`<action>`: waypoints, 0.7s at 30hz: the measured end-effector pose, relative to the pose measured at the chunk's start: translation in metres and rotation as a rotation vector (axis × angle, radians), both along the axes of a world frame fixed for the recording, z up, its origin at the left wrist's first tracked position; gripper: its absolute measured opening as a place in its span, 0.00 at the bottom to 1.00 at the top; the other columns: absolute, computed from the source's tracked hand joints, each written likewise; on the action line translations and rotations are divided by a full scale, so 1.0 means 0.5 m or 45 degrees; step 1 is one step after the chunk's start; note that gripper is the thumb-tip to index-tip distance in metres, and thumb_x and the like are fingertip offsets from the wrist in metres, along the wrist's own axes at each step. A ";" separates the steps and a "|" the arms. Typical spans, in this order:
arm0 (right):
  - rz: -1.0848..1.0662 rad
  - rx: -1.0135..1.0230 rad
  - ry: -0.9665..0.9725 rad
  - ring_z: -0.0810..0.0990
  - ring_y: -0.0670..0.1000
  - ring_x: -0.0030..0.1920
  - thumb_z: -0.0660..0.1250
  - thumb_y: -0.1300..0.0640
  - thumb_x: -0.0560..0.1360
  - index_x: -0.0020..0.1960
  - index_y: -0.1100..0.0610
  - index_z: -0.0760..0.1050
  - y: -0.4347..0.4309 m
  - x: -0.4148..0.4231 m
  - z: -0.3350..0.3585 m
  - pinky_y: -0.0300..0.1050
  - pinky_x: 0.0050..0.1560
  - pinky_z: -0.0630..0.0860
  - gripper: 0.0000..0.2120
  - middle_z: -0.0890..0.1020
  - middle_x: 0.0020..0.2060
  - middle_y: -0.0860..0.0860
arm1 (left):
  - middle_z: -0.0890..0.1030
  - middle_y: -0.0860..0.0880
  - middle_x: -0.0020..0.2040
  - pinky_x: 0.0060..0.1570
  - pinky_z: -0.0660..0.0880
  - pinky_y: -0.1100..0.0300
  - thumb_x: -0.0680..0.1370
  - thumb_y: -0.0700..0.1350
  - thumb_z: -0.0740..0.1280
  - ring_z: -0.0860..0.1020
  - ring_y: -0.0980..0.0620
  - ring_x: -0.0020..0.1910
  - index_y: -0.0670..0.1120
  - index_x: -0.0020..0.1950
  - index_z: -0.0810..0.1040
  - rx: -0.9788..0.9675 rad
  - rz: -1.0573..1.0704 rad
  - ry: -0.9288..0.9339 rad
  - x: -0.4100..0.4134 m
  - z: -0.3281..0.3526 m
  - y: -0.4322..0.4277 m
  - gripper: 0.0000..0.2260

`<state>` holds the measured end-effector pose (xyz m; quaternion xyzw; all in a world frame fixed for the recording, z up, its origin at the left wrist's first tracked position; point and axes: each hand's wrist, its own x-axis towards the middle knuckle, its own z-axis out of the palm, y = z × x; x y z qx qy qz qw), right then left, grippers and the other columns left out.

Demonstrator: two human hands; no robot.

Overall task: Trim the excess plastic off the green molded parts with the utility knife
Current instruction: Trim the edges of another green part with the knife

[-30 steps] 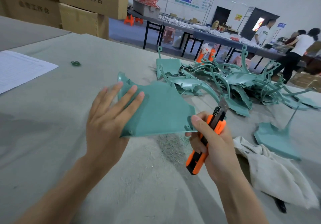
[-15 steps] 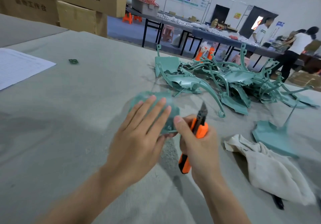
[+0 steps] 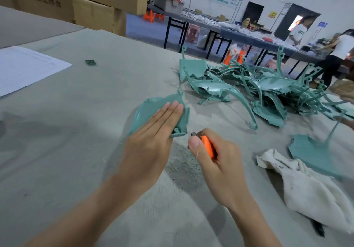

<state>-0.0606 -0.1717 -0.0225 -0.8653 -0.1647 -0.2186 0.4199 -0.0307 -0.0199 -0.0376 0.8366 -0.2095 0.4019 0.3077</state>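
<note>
Green part (image 3: 151, 108) has turned since a second ago and now sits mid-table under your flat, straight-fingered left hand (image 3: 151, 139). Your right hand (image 3: 220, 162) grips the utility knife (image 3: 207, 147), tip just beside the part's near right corner. Pin firmly; cut away from yourself.

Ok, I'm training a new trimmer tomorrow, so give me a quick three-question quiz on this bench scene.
1. True or false: the left hand lies on a green part with its fingers straight.
2. What grips the utility knife? A) the left hand B) the right hand C) nothing, it lies on the table
3. Fill in: the white cloth lies to the ___ of the utility knife.
Key: 1 true; 2 B; 3 right.
</note>
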 end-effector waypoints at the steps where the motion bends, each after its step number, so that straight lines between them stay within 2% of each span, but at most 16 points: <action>1: -0.004 -0.017 -0.003 0.66 0.50 0.26 0.53 0.27 0.76 0.35 0.57 0.69 0.001 0.001 -0.001 0.43 0.28 0.63 0.32 0.69 0.25 0.52 | 0.70 0.46 0.66 0.69 0.55 0.63 0.76 0.35 0.58 0.60 0.58 0.68 0.35 0.66 0.73 0.001 -0.011 -0.007 0.000 0.000 -0.001 0.19; 4: 0.010 -0.023 -0.028 0.65 0.47 0.25 0.53 0.28 0.76 0.34 0.56 0.67 0.003 0.001 -0.001 0.39 0.28 0.62 0.31 0.67 0.25 0.50 | 0.68 0.47 0.66 0.68 0.56 0.62 0.75 0.36 0.56 0.59 0.57 0.69 0.35 0.66 0.73 -0.015 -0.022 -0.015 -0.003 0.001 -0.004 0.20; 7: 0.031 -0.016 -0.056 0.64 0.45 0.25 0.54 0.30 0.77 0.34 0.54 0.65 0.004 0.000 0.002 0.35 0.29 0.60 0.29 0.65 0.25 0.45 | 0.72 0.44 0.65 0.69 0.54 0.68 0.74 0.36 0.56 0.64 0.51 0.67 0.34 0.65 0.74 -0.049 -0.016 -0.001 -0.006 0.002 -0.007 0.21; 10: 0.037 -0.004 -0.078 0.64 0.44 0.25 0.55 0.31 0.78 0.34 0.48 0.62 0.007 0.001 0.004 0.32 0.29 0.59 0.24 0.65 0.25 0.43 | 0.75 0.42 0.64 0.67 0.55 0.71 0.74 0.37 0.57 0.66 0.50 0.65 0.34 0.65 0.74 -0.080 -0.016 0.027 -0.009 0.005 -0.010 0.21; 13: 0.056 0.021 -0.091 0.63 0.43 0.25 0.56 0.32 0.78 0.34 0.46 0.60 0.012 0.003 0.002 0.31 0.29 0.58 0.22 0.64 0.25 0.43 | 0.72 0.46 0.64 0.66 0.55 0.73 0.74 0.38 0.57 0.67 0.51 0.65 0.35 0.66 0.74 -0.128 -0.044 0.044 -0.011 0.004 -0.013 0.21; 21: 0.050 0.080 -0.037 0.61 0.44 0.24 0.55 0.31 0.77 0.33 0.56 0.62 0.008 0.019 -0.006 0.33 0.27 0.58 0.29 0.63 0.25 0.46 | 0.69 0.51 0.66 0.67 0.55 0.72 0.76 0.38 0.58 0.65 0.55 0.68 0.37 0.68 0.71 -0.149 -0.174 0.105 -0.010 -0.009 -0.015 0.21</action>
